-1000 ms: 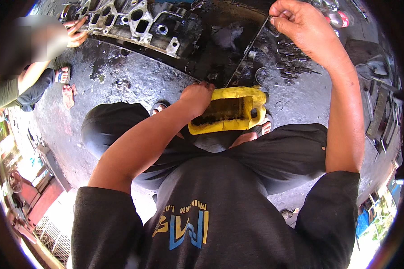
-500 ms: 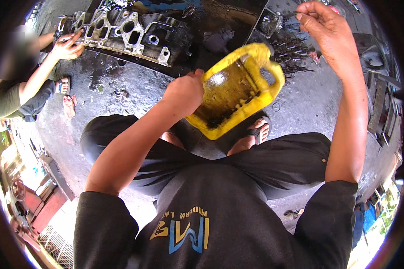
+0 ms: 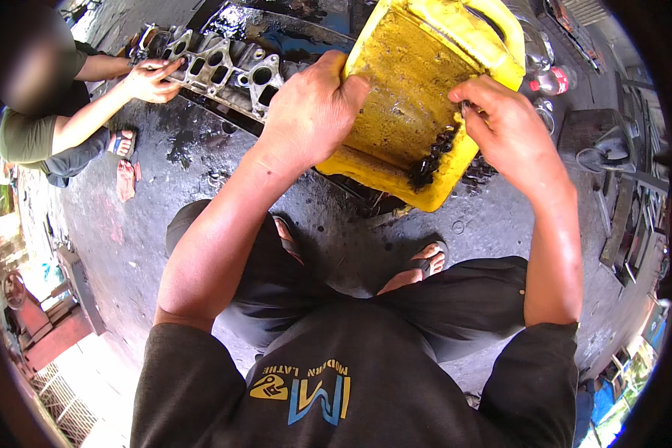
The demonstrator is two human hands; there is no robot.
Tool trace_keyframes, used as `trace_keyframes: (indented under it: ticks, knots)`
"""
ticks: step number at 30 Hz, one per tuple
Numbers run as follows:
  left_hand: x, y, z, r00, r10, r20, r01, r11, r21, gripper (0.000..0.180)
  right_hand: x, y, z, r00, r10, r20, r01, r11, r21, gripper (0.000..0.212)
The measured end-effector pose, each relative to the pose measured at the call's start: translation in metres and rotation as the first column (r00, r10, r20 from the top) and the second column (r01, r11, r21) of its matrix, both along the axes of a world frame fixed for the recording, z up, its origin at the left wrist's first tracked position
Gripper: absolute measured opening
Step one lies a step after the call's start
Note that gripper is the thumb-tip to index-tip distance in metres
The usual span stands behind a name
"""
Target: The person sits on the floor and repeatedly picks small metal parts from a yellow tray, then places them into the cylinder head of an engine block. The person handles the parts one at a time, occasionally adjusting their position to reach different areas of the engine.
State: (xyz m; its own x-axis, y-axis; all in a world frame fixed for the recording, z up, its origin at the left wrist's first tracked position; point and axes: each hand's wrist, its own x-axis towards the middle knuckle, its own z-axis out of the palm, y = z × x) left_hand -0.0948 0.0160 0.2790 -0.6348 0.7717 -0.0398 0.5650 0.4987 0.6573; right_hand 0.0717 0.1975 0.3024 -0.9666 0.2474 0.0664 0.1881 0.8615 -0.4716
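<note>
A yellow jerrycan cut open into a tray (image 3: 403, 82) is tilted toward me, its inside smeared with dark grime. My left hand (image 3: 306, 112) grips its left rim, thumb over the edge. Small black oily parts (image 3: 434, 157) lie bunched in the tray's lower right corner; their exact kind cannot be made out. Over the tray's right side, my right hand (image 3: 509, 134) is closed in a pinch. A small dark piece shows at its fingertips, too small to name.
An engine cylinder head (image 3: 224, 71) lies at the far left, with another person's hand (image 3: 154, 81) on it. Behind is an oily tray (image 3: 291, 28). A red-labelled plastic bottle (image 3: 554, 81) lies at the right, near metal scrap (image 3: 635, 216). Dark metal parts (image 3: 476, 176) show beneath the jerrycan.
The yellow tray has moved up and nearer to my view, held by my left hand. My right hand has come down and inward, from above the floor parts to the tray's right side.
</note>
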Motion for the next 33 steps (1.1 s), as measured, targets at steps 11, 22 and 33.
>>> trace_keyframes:
  ticks: [11, 22, 33]
  knots:
    - [-0.026, -0.011, 0.002, 0.985, 0.086, -0.152, -0.069, 0.991, 0.117, 0.033, -0.027, -0.048, -0.031, 0.928, 0.286, 0.239, -0.261, 0.957, -0.129, 0.023]
    - [-0.061, 0.006, -0.026, 0.999, -0.027, -0.044, 0.030, 0.997, 0.070, 0.043, -0.027, -0.055, -0.034, 0.877, 0.390, 0.281, -0.400, 0.916, -0.024, 0.010]
    - [-0.036, 0.022, -0.022, 0.987, 0.123, 0.107, -0.126, 0.992, 0.013, 0.037, -0.015, -0.045, -0.040, 0.948, 0.190, 0.255, -0.202, 0.979, 0.023, 0.023]
